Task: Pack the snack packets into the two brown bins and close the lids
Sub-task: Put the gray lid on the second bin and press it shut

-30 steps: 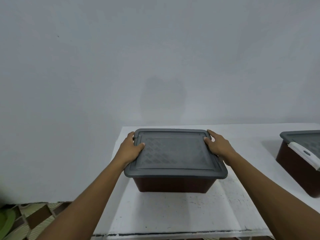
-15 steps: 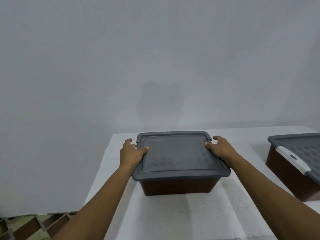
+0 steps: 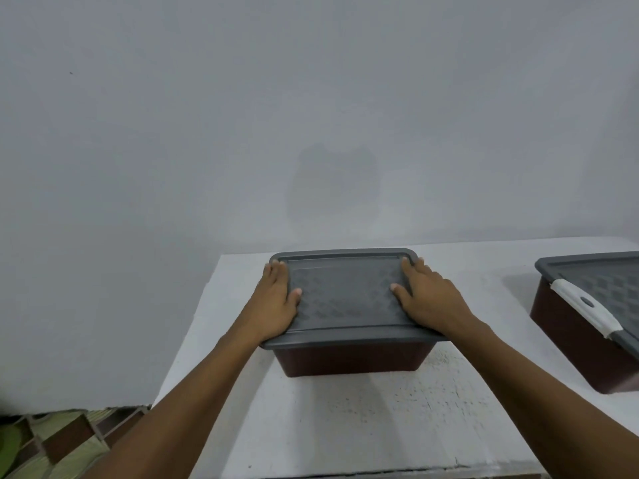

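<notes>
Brown bin [image 3: 352,359] sits mid-frame on the white table [image 3: 345,430], grey lid [image 3: 345,292] on. Left hand [image 3: 276,300] and right hand [image 3: 430,300] lie flat along the lid's sides, fingers straight, clasping nothing, probably pressing it home.

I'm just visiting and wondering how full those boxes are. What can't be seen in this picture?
Head view only:
- Inside the near bin: its grey lid covers it, so the contents are hidden.
- How the lid's ends sit: the left hand and right hand lie flat over them.
- The second bin: cut off by the right edge, lidded too.
- The floor, lower left: only a blurred corner shows.
</notes>
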